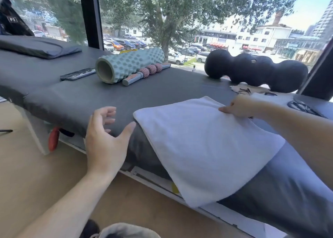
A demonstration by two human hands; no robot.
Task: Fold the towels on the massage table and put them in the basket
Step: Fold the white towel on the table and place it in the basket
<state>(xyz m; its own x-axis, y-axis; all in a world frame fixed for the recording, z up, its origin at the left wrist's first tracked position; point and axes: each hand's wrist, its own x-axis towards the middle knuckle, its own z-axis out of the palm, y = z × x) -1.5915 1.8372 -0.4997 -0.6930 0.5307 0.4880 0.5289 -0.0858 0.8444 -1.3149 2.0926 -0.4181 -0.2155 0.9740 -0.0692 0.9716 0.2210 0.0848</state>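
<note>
Right hand (236,108) pinches the far edge of the white towel (203,147) to pin it flat on the desk (162,90); left hand (106,138) hovers spread and empty beside its near corner, ready to fold.

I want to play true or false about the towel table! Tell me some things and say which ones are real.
1. The right hand grips the far edge of the white towel. True.
2. The left hand holds the towel. False: it is open, beside the towel, holding nothing.
3. The bumpy foam roller is red. False: it is pale blue-green.
4. A phone lies on the massage table next to the roller. True.
5. The towel hangs partly over the table's near edge. True.
</note>
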